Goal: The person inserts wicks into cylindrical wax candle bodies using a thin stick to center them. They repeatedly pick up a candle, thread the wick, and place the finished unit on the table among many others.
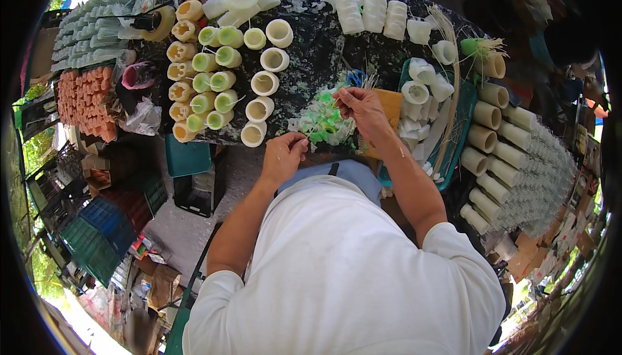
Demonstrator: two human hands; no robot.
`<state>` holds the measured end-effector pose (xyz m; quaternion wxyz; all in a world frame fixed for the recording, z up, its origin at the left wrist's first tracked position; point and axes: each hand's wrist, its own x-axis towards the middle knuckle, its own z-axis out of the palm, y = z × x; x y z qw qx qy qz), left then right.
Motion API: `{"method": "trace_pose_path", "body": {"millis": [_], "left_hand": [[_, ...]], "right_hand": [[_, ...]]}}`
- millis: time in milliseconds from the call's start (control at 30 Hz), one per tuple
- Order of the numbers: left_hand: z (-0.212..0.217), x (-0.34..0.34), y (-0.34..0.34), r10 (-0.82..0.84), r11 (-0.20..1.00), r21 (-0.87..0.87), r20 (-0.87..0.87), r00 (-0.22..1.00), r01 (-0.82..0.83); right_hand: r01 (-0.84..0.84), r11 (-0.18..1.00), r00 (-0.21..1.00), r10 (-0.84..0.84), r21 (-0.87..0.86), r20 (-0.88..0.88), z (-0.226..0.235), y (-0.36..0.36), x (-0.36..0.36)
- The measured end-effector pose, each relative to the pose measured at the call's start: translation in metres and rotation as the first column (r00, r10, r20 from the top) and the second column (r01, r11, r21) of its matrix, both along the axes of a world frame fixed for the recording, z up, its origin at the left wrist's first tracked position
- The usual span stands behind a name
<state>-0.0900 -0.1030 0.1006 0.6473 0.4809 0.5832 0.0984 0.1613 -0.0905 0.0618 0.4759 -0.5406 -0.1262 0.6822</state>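
Note:
My left hand (284,158) hovers at the table's front edge, thumb and fingertips pinched together; whatever they hold, if anything, is too small to make out. To its right, over a heap of green and white wax shavings (322,116), my right hand (367,112) is closed in a pinch. A tiny pale bit seems to be at its fingertips, too small to name. Just behind the right hand lie blue-handled scissors (355,77) and a bundle of thin wicks (370,81). A yellow-orange board (390,110) is partly under the right wrist.
Left of the heap stand cream hollow cylinders (264,83), pale green candles with wicks (222,81) and orange-toned ones (181,71). White spiral pillars (374,12) stand behind. A teal tray (461,128) of white pieces sits right, beside tan cylinders (482,138) and clear glasses (544,173).

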Motion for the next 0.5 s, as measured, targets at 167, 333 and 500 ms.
{"method": "trace_pose_path", "body": {"millis": [167, 333, 500], "left_hand": [[0.004, -0.002, -0.004, -0.056, 0.996, 0.073, -0.032, 0.998, 0.058], [0.013, 0.007, 0.003, 0.044, 0.998, 0.036, 0.034, 0.998, -0.045], [0.037, 0.021, 0.028, -0.112, 0.961, 0.250, -0.050, 0.992, 0.121]], "right_hand": [[0.038, 0.999, 0.999, -0.038, 0.014, -0.008, -0.011, 0.010, 0.009], [0.092, 0.993, 0.976, -0.076, 0.069, -0.202, 0.017, 0.028, 0.004], [-0.147, 0.986, 0.967, 0.161, 0.083, -0.196, 0.022, 0.014, -0.016]]}}
